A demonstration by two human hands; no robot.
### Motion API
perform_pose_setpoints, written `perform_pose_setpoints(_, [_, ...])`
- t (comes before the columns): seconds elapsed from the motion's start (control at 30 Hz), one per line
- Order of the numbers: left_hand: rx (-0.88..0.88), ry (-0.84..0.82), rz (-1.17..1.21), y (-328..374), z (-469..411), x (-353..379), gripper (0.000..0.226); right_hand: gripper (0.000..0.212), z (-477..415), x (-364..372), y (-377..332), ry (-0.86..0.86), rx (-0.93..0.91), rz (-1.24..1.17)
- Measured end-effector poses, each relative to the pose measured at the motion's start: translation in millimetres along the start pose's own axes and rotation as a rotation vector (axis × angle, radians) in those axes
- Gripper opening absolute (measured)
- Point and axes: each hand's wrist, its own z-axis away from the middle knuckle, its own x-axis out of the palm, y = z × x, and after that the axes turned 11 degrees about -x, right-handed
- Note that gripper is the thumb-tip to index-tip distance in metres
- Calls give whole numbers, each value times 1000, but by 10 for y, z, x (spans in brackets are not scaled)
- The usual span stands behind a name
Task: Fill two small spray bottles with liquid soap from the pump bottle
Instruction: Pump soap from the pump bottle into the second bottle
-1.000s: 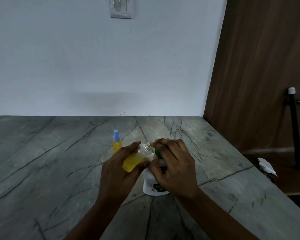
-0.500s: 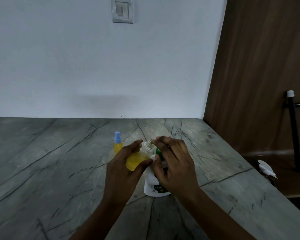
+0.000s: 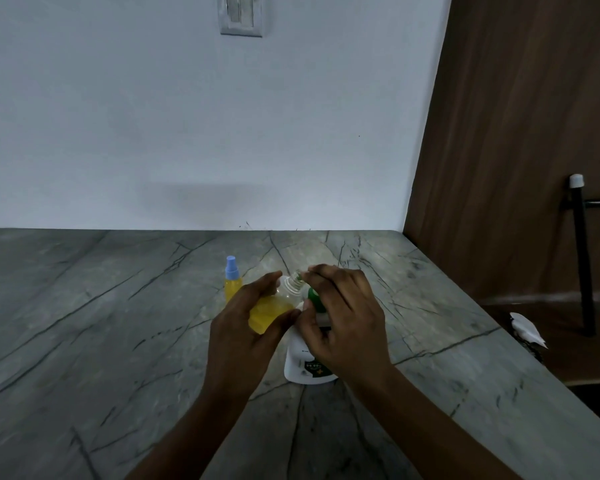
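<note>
Since the uncapped spray bottle (image 3: 268, 312) is thin clear plastic and only part full of yellow soap, I'd guess it's light and a bit squishy, and probably slick if any soap has dribbled down the side. It's held up off the counter, tipped so its bare neck points toward the green pump head (image 3: 314, 299).

Best place to hold it looks like round the belly. That's what the left hand (image 3: 243, 327) does, with thumb and fingers wrapped round the body and the neck left free. Squeeze too hard and I reckon it burps soap back out, so go gentle.

The right hand (image 3: 343, 317) is draped over the pump head, fingers curled down around it, forefinger reaching toward the little bottle's mouth. Can't tell if the nozzle actually meets the neck, since the fingers hide it.

The white pump bottle (image 3: 305, 362) stands on the grey marble counter (image 3: 118, 341) right under both hands. With that wide base it should sit steady under a press.

Just behind the left hand stands the capped spray bottle (image 3: 232, 284), blue top on, yellow inside, so that one looks done. Further out there's a wall switch (image 3: 240, 13) up top and a brown wooden panel (image 3: 516, 133) on the right.
</note>
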Motion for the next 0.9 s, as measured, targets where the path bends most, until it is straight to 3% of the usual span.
perform_pose_setpoints(0.9, [-20, 29, 26, 15, 28, 4, 53, 34, 37, -20, -7, -70, 9, -1])
